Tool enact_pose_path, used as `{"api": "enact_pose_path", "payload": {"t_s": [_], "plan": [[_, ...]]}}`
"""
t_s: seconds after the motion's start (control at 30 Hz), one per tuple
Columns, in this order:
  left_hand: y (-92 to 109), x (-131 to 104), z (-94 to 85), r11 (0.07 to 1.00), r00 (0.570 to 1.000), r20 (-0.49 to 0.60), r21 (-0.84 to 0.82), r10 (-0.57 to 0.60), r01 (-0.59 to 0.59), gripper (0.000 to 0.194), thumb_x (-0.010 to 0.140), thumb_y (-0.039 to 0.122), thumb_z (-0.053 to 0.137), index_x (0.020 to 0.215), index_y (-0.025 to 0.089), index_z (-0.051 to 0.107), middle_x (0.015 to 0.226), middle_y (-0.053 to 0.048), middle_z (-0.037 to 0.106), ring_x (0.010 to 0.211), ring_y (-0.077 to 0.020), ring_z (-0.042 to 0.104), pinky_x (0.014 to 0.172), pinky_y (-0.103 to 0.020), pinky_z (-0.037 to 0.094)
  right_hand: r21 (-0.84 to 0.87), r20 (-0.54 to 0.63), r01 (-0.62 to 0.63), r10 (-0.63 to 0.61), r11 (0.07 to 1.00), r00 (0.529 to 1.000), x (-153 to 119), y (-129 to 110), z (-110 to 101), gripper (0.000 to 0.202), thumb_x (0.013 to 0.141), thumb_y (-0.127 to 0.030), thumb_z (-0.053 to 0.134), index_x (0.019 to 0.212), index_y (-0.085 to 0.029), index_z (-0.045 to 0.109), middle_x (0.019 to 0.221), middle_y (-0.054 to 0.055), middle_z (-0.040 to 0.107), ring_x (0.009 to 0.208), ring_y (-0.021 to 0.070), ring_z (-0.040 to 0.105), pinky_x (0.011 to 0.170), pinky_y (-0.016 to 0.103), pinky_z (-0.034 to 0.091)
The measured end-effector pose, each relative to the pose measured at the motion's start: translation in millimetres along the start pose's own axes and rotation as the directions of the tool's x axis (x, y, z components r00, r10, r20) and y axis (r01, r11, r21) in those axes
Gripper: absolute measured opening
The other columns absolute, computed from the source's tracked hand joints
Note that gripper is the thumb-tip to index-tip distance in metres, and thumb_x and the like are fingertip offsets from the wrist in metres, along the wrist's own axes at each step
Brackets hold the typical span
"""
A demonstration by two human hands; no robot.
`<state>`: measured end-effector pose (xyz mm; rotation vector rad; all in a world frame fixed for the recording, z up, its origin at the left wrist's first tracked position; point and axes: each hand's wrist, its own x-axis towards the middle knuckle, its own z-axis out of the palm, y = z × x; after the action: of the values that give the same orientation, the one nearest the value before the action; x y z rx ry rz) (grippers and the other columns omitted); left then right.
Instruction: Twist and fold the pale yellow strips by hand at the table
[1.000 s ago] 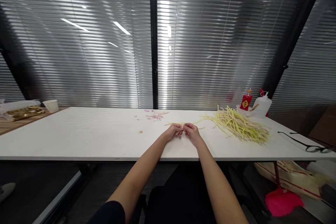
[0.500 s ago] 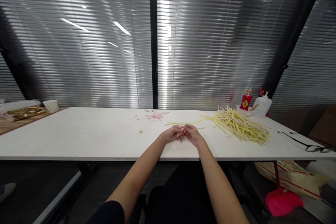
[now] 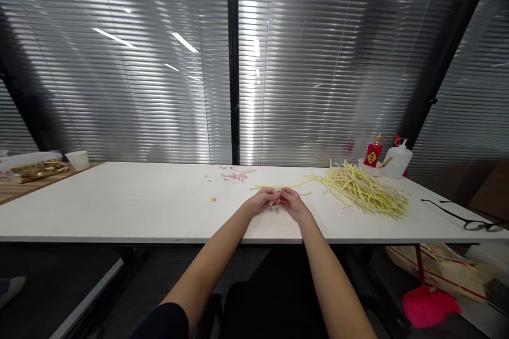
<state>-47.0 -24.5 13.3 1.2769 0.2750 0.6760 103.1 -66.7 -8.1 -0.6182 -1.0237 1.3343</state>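
Observation:
Near the table's front edge my left hand (image 3: 262, 199) and my right hand (image 3: 291, 203) meet, fingertips pinched together. A small pale piece (image 3: 272, 203) shows at my left fingers; it is too small to name. What my right fingertips pinch is hidden. Just behind my hands lies a thin yellow strip (image 3: 296, 185) on the white table (image 3: 159, 201). To the right is a loose heap of yellow and pale strips (image 3: 360, 190). Further back and left, small pink and pale bits (image 3: 236, 176), some like little rubber bands, are scattered.
A red bottle (image 3: 373, 152), a shallow bowl (image 3: 369, 169) and a white squeeze bottle (image 3: 398, 160) stand at the back right. Glasses (image 3: 475, 224) lie at the right edge. At the left are a paper cup (image 3: 78, 160) and a package of gold items (image 3: 37, 170).
My hands stay together in nearly the same place. My fingers have shifted slightly, and the pale piece at my left fingers has moved a little.

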Motion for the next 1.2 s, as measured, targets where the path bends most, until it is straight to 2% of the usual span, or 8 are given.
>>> {"api": "enact_pose_path", "payload": {"t_s": [0.2, 0.53, 0.73, 0.93, 1.03, 1.2], "plan": [[-2.0, 0.3, -4.8, 0.995, 0.991, 0.100, -0.044, -0.087, 0.092, 0.020, 0.059, 0.024, 0.077, 0.063, 0.011, 0.062, 0.049, 0.002, 0.049, 0.052, -0.0090, 0.048, 0.057, -0.024, 0.039, -0.031, 0.100, -0.075, 0.078, 0.997, 0.992, -7.1, -7.0, 4.9, 0.025, 0.063, -0.035, 0.079, 0.071, -0.018, 0.064, 0.065, 0.000, 0.062, 0.059, 0.0147, 0.058, 0.066, 0.030, 0.046], [-4.7, -2.5, -9.4, 0.971, 0.947, 0.219, 0.033, -0.236, 0.235, 0.022, 0.054, 0.026, 0.078, 0.063, 0.012, 0.064, 0.045, 0.000, 0.052, 0.046, -0.0106, 0.049, 0.054, -0.025, 0.039, -0.098, 0.216, -0.188, 0.205, 0.977, 0.955, -17.4, -14.7, 9.7, 0.029, 0.056, -0.034, 0.083, 0.065, -0.017, 0.061, 0.061, 0.002, 0.064, 0.062, 0.0204, 0.064, 0.065, 0.033, 0.048], [-8.8, -0.9, -13.1, 0.962, 0.914, 0.302, 0.123, -0.271, 0.244, 0.024, 0.053, 0.029, 0.079, 0.060, 0.012, 0.065, 0.043, 0.000, 0.052, 0.044, -0.0103, 0.047, 0.053, -0.026, 0.039, -0.169, 0.220, -0.243, 0.277, 0.955, 0.936, -14.3, -9.1, 2.1, 0.028, 0.051, -0.029, 0.084, 0.062, -0.016, 0.062, 0.057, 0.003, 0.064, 0.058, 0.0187, 0.063, 0.052, 0.023, 0.039], [-7.3, -1.0, -12.3, 0.945, 0.893, 0.315, 0.173, -0.321, 0.278, 0.021, 0.054, 0.028, 0.078, 0.062, 0.012, 0.066, 0.041, 0.000, 0.050, 0.042, -0.0112, 0.047, 0.047, -0.025, 0.034, -0.266, 0.213, -0.209, 0.269, 0.941, 0.939, -12.1, -5.0, -2.3, 0.030, 0.050, -0.036, 0.083, 0.059, -0.016, 0.062, 0.055, 0.004, 0.063, 0.058, 0.0188, 0.062, 0.052, 0.025, 0.040], [-5.5, -1.6, -10.6, 0.937, 0.882, 0.322, 0.187, -0.343, 0.296, 0.022, 0.054, 0.028, 0.078, 0.062, 0.012, 0.066, 0.047, -0.003, 0.057, 0.045, -0.0115, 0.049, 0.047, -0.024, 0.033, -0.292, 0.200, -0.205, 0.269, 0.934, 0.942, -12.3, -4.5, -3.1, 0.031, 0.049, -0.037, 0.083, 0.057, -0.016, 0.062, 0.055, 0.004, 0.063, 0.056, 0.0185, 0.061, 0.051, 0.025, 0.039], [-4.3, -2.3, -9.0, 0.954, 0.902, 0.312, 0.100, -0.299, 0.281, 0.026, 0.052, 0.029, 0.080, 0.064, 0.011, 0.066, 0.049, -0.003, 0.058, 0.046, -0.0113, 0.051, 0.051, -0.025, 0.036, -0.258, 0.173, -0.221, 0.271, 0.940, 0.947, -12.7, -5.1, -1.9, 0.032, 0.051, -0.036, 0.083, 0.063, -0.016, 0.061, 0.058, 0.006, 0.066, 0.055, 0.0183, 0.061, 0.047, 0.023, 0.035]]}}
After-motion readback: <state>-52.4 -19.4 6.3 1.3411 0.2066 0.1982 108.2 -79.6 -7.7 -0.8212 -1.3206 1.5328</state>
